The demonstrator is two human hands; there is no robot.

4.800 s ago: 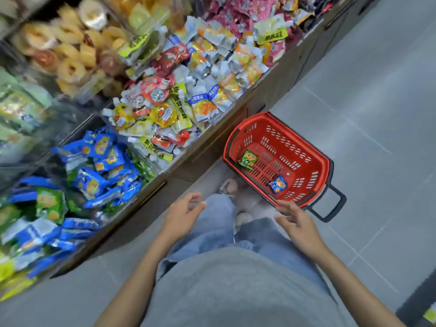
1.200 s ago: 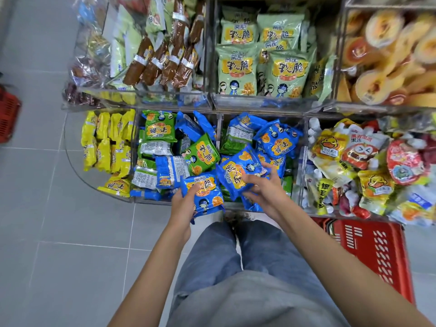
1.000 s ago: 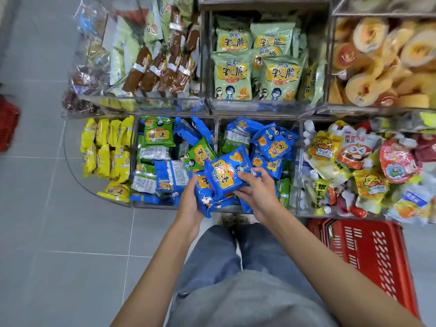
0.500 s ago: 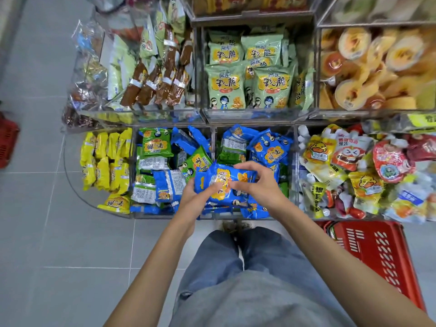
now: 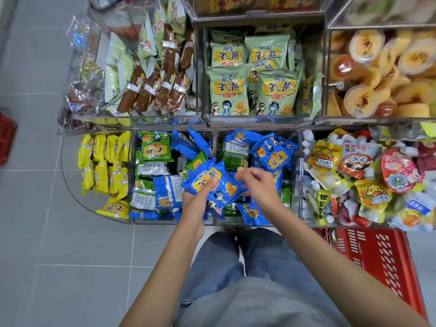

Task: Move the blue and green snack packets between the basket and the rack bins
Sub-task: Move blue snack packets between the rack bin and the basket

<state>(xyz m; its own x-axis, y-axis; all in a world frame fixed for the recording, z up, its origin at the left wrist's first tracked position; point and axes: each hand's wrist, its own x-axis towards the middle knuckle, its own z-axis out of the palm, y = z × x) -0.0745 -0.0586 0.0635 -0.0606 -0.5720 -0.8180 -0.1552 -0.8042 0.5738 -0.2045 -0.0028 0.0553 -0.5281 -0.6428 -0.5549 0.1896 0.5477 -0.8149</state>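
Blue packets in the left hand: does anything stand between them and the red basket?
Yes. The right hand and its forearm lie between the blue packets in the left hand and the red basket at lower right.

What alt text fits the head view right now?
Seen from above, a person's left hand grips a small stack of blue snack packets over a clear rack bin of blue and green packets, with the right hand loosely curled beside it, holding nothing. A red basket sits on the floor at lower right.
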